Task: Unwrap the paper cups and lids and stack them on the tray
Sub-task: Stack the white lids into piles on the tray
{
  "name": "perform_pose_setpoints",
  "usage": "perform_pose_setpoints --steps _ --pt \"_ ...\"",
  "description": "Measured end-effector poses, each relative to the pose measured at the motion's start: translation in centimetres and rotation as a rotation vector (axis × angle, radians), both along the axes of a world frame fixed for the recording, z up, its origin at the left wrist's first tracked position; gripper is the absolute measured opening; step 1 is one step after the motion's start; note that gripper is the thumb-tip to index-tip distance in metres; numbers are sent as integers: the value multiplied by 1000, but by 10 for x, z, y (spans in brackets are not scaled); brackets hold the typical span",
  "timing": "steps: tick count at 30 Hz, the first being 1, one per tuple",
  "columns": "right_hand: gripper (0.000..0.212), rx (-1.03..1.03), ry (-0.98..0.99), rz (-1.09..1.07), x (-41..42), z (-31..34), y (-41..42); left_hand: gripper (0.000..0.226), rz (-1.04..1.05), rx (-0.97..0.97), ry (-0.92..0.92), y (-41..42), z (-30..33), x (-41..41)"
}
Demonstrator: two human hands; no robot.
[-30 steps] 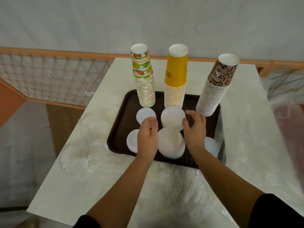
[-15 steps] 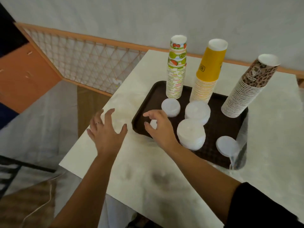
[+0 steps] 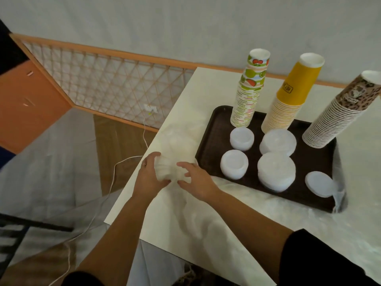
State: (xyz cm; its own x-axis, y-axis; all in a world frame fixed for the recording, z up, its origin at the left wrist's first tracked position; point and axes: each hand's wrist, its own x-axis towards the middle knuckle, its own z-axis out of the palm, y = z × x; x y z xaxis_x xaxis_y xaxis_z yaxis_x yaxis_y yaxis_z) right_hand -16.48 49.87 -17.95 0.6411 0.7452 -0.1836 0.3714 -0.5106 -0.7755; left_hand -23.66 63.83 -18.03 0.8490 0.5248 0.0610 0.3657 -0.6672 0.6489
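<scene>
A dark brown tray [image 3: 208, 137] on the white table holds three cup stacks: fruit-print [image 3: 248, 93], yellow [image 3: 288, 100] and leopard-print [image 3: 338, 116]. In front of them sit white lid stacks, two small [image 3: 241, 138] [image 3: 234, 164], two large [image 3: 277, 142] [image 3: 276, 172], and a single lid [image 3: 318, 183]. Left of the tray, a wrapped stack of white lids [image 3: 167, 172] in clear plastic lies on the table. My left hand [image 3: 147, 178] grips its left side. My right hand [image 3: 196, 180] curls its fingers around the right side.
Crumpled clear plastic wrap [image 3: 179, 139] lies on the table left of the tray, and more [image 3: 338, 195] at the tray's right end. The table's left edge [image 3: 125, 199] is close to my hands. A lattice railing [image 3: 107, 85] and a white cable [image 3: 111, 182] are beyond.
Both hands left the lid stacks on the tray and moved left. They now hold a wrapped stack of lids beside the tray. The view swung left.
</scene>
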Motion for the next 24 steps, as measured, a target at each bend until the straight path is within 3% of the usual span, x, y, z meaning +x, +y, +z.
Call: perform_pose_setpoints --steps 3,6,10,12,16,20,24 --pt "51 -27 26 3 -5 -9 6 84 8 -118 148 10 0 -3" --pt "51 -14 32 -11 -9 -12 8 80 -9 -121 183 12 3 -5" --pt "58 89 -12 -120 -6 2 -2 76 48 -194 33 11 29 -6" --pt "66 197 -46 -156 -2 15 -11 72 14 -352 -22 9 46 -5" --pt "67 377 33 -123 5 48 -35 73 -95 -882 -76 -5 80 -1" --pt "55 492 204 -140 6 81 -64 59 -210 -1098 -114 -38 95 8" --pt "68 473 289 -103 7 102 -100 55 -214 -1339 -112 -80 100 19"
